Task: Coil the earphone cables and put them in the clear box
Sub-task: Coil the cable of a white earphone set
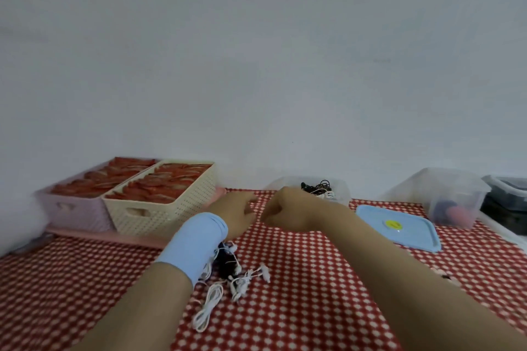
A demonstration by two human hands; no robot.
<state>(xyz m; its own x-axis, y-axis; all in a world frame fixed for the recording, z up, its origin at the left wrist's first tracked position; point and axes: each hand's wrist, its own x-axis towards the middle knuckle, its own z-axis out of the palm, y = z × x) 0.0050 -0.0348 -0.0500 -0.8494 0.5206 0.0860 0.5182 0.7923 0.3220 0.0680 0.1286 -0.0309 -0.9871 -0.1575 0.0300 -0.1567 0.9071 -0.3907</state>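
Observation:
A tangle of white and dark earphone cables lies on the red checked cloth, just under my left forearm. My left hand, with a light blue wristband, hovers above the cloth. Its fingertips almost meet my right hand, whose fingers are curled inward. Motion blur hides whether anything is held between the two hands. Behind my right hand stands the clear box, with coiled black and white cables inside.
A blue lid lies flat to the right. Behind it is a second clear box with pink and dark items, and a dark bin at the far right. A cream basket and a pink basket of red items stand at the back left.

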